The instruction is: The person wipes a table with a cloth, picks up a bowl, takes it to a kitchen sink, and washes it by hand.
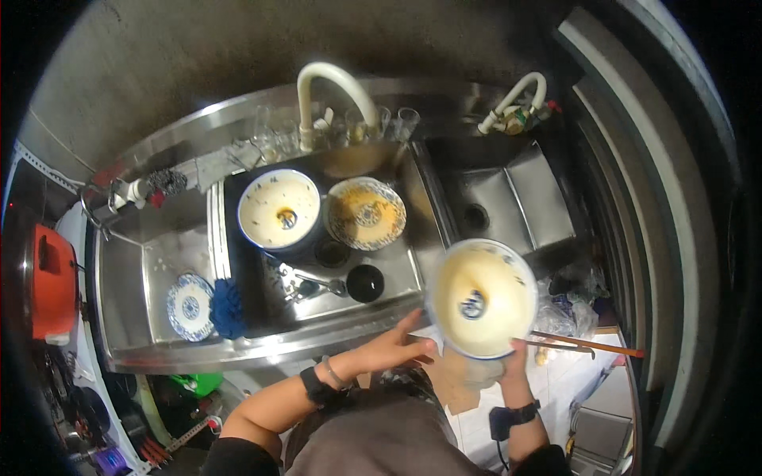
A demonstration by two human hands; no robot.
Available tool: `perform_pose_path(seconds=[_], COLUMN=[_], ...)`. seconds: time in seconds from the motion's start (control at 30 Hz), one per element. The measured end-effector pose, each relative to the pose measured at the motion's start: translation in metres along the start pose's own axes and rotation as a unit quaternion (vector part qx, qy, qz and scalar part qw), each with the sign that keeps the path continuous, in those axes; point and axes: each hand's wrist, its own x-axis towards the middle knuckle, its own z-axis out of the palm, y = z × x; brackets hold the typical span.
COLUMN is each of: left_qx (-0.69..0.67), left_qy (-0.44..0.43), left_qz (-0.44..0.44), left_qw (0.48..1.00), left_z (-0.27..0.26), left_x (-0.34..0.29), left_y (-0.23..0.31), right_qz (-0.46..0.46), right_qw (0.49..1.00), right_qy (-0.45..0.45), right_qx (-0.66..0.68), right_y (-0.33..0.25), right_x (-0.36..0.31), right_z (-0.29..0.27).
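Note:
My right hand (pixel 516 363) grips a large cream bowl (pixel 508 297) by its lower rim, tilted so its inside shows. The bowl has a blue rim, a blue motif at the bottom and a brownish smear. Two thin sticks (pixel 611 347) jut out to the right of that hand; I cannot tell whether it holds them. My left hand (pixel 397 347) is open beside the bowl, fingers apart and nothing in them. In the middle sink, a similar bowl (pixel 266 202) with dark specks sits left of a patterned plate (pixel 361 226) covered in orange-brown residue.
A small black bowl (pixel 366 283) and a spoon (pixel 321 282) lie in the middle sink (pixel 389 295). The left sink has a blue-and-white plate (pixel 184 321) and a blue cloth (pixel 228 309). A white faucet (pixel 305 103) arches behind, near several glasses (pixel 407 123). The right sink (pixel 492 198) has a drain.

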Motion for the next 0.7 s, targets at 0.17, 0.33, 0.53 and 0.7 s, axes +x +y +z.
perform_pose_path(seconds=[0.17, 0.33, 0.53, 0.7], left_qx=[-0.141, -0.142, -0.135, -0.128], left_qy=[0.265, 0.408, 0.468, 0.486], left_qz=[0.082, 0.137, 0.194, 0.121], left_qw=[0.950, 0.891, 0.851, 0.856], left_z=[-0.073, -0.137, -0.209, -0.234], left_x=[-0.049, -0.083, -0.078, -0.070], left_y=[0.005, 0.032, 0.045, 0.063], right_qz=[0.205, -0.054, 0.114, 0.128], right_qw=[0.948, 0.912, 0.978, 0.974], right_qy=[-0.178, -0.270, -0.173, -0.183], right_qx=[-0.166, -0.303, -0.003, 0.032], right_y=[0.035, 0.019, 0.015, 0.033], right_x=[0.048, 0.109, 0.179, 0.187], right_z=[0.147, 0.267, 0.316, 0.307])
